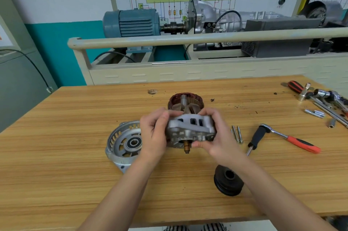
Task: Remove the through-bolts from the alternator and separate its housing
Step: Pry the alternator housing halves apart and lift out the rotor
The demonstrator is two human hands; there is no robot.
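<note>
Both hands hold the alternator's rear housing [190,129] above the wooden bench, with its copper stator windings [185,100] and rotor facing away from me and the shaft end [186,148] pointing at me. My left hand [153,132] grips its left side. My right hand [212,136] grips the right side, thumb on the near face. The separated front housing [123,144], with its bearing, lies flat on the bench to the left. Several through-bolts [236,133] lie to the right.
A black pulley [228,181] lies near the front right. A screwdriver [257,140], an orange-handled ratchet [293,141], sockets and more tools [323,99] occupy the bench's right side. A rail [188,39] and a motor training rig stand behind the bench.
</note>
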